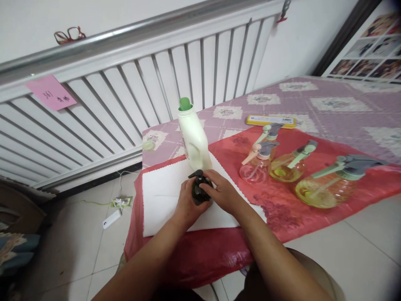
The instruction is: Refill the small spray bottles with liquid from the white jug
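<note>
A small dark pump bottle (198, 193) stands upright on a white cloth (163, 205) with a scalloped edge. My left hand (185, 205) is wrapped round the bottle's side. At the top, my right hand (223, 191) closes its fingers on the pump head's collar. The black nozzle points left. Just behind the hands is a large pale green-white jug (196, 140). Its mouth is uncovered, and a green piece (185, 103) sticks out of it. A pale round cap (148, 145) lies at the table's left edge.
To the right, several clear spray bottles (326, 190) with grey heads stand on a red cloth (275, 217). Behind them lies a yellow-edged flat case (271, 121). A white radiator (131, 104) borders the table's far side. A power strip (123, 202) lies on the floor.
</note>
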Motion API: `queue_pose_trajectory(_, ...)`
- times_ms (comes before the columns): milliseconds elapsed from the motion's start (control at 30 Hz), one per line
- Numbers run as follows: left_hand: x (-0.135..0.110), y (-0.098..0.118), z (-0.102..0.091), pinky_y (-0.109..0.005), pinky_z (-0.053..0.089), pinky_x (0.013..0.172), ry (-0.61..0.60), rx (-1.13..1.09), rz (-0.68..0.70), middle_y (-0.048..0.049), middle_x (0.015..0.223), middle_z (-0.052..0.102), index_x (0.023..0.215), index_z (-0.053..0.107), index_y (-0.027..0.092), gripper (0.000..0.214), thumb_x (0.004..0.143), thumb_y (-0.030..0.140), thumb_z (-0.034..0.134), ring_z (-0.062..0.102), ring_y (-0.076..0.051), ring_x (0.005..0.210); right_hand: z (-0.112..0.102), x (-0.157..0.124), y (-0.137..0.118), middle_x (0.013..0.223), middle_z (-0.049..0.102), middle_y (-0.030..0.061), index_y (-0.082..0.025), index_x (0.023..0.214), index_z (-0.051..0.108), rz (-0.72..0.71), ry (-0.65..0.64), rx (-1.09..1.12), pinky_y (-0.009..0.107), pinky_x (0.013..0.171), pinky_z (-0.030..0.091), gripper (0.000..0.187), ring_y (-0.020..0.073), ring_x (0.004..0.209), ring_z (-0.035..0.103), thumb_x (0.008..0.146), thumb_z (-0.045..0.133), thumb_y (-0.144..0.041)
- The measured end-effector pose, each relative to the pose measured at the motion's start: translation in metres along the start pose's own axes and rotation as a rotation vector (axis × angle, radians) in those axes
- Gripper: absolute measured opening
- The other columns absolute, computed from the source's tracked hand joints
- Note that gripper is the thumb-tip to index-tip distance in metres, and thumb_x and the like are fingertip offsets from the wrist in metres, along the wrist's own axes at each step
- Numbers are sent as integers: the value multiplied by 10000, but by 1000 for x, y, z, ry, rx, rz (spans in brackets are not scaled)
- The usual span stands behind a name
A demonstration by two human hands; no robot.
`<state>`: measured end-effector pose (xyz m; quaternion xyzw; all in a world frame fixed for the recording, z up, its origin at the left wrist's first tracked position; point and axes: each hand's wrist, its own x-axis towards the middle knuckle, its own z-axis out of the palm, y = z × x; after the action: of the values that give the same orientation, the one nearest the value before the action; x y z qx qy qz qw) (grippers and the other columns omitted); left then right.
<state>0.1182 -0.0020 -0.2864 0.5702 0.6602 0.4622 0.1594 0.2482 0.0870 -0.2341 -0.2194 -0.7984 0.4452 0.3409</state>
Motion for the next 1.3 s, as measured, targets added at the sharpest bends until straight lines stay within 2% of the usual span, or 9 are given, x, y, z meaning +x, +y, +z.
queue_pose_trajectory(167, 1, 4, -2, -482, 389, 1032, 0, -10, 15, -91, 1253, 475, 1324, 362, 250, 807, 628, 193, 766, 455, -271, 1195, 6, 3, 2, 999, 601, 35, -245, 1009, 608, 33, 31, -51, 400, 907, 453, 257, 218, 988, 571, 762, 611, -174)
queue_pose_trajectory(367, 0, 5, -2, -477, 392, 1039, 0, -32, 11, -90, 1240, 470, 1329, 367, 251, 788, 644, 187, 752, 462, -273, 1194, 22, 3, 2, 909, 590, 9, -222, 888, 532, 293, 176, -95, 403, 837, 474, 315, 221, 902, 580, 650, 728, -290)
queue_pose_trajectory(567, -1, 2, -1, -496, 395, 1040, -7, -33, 2, -96, 1258, 463, 1329, 347, 260, 804, 641, 182, 755, 465, -281, 1200, 15, 1, -4, 1267, 541, 81, -230, 1290, 418, 265, 52, 85, 424, 1019, 396, 662, 238, 1175, 526, 693, 696, -287)
queue_pose_trajectory(700, -1, 3, -1, -488, 401, 1032, -1, -23, 1, -96, 1261, 458, 1328, 349, 254, 803, 638, 178, 752, 464, -277, 1200, 8, 1, -4, 1130, 626, 47, -225, 1160, 553, 173, -57, 127, 386, 968, 433, 349, 205, 1075, 585, 812, 553, -246)
queue_pose_trajectory(800, -1, 5, 0, -473, 407, 1029, 7, -33, 4, -94, 1250, 464, 1323, 357, 245, 792, 638, 187, 748, 475, -271, 1188, 14, 2, -4, 958, 646, 15, -221, 1005, 581, 260, 20, 79, 367, 858, 476, 241, 200, 923, 614, 766, 606, -248)
queue_pose_trajectory(933, 0, 3, 0, -472, 401, 1037, 5, -25, 19, -98, 1255, 467, 1326, 355, 236, 781, 644, 176, 731, 472, -276, 1197, 23, 3, -7, 884, 616, -5, -220, 931, 531, 354, 146, 5, 382, 830, 474, 336, 214, 878, 599, 658, 718, -275)
queue_pose_trajectory(1033, 0, 0, 1, -475, 410, 1028, 6, -21, 28, -100, 1254, 465, 1328, 348, 241, 788, 643, 173, 732, 476, -279, 1190, 17, 2, -9, 966, 627, 15, -216, 1032, 532, 317, 61, 49, 385, 865, 463, 389, 217, 941, 597, 684, 698, -267)
queue_pose_trajectory(1167, -1, -3, 2, -481, 406, 1029, 7, -22, 38, -97, 1264, 458, 1339, 323, 251, 825, 637, 190, 752, 463, -280, 1202, 9, 1, -8, 972, 645, 20, -208, 1033, 583, 217, -30, 117, 361, 869, 465, 249, 200, 952, 604, 787, 567, -239)
queue_pose_trajectory(1300, -1, -5, 4, -486, 400, 1037, 18, -18, 50, -112, 1268, 456, 1340, 322, 232, 818, 636, 180, 734, 467, -286, 1204, 19, 2, -3, 893, 641, 9, -210, 936, 585, 302, 117, 78, 361, 826, 476, 227, 205, 887, 609, 723, 648, -255)
